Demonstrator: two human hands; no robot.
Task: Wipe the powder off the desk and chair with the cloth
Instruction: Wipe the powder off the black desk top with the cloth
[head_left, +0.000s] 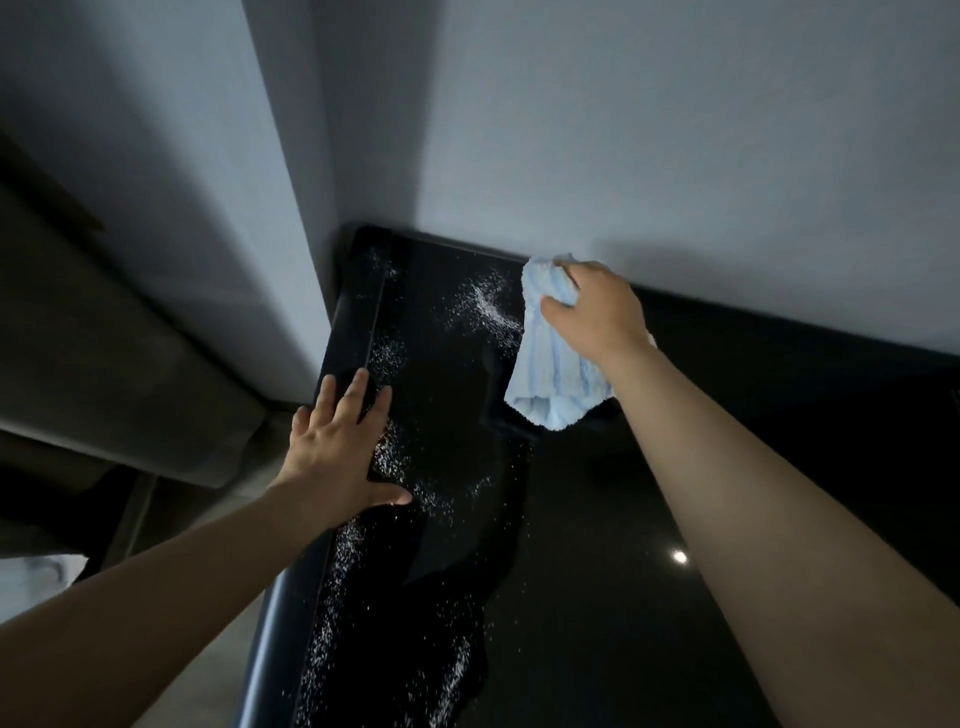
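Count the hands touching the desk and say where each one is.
1. The left hand lies flat on the desk at its left edge, amid powder. The right hand holds the cloth near the wall; any contact beneath is hidden.

The desk (649, 519) runs off the bottom and right edges; the right hand (597, 306) hides part of the cloth (550, 374).

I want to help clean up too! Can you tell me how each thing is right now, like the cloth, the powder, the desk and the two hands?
Cloth: light blue, bunched, gripped near the wall, lower end hanging.
Powder: white, scattered along the desk's left side, not yet wiped.
Desk: black, glossy, right part looks clean.
Right hand: closed on the cloth.
Left hand: open, flat on the desk's left edge.
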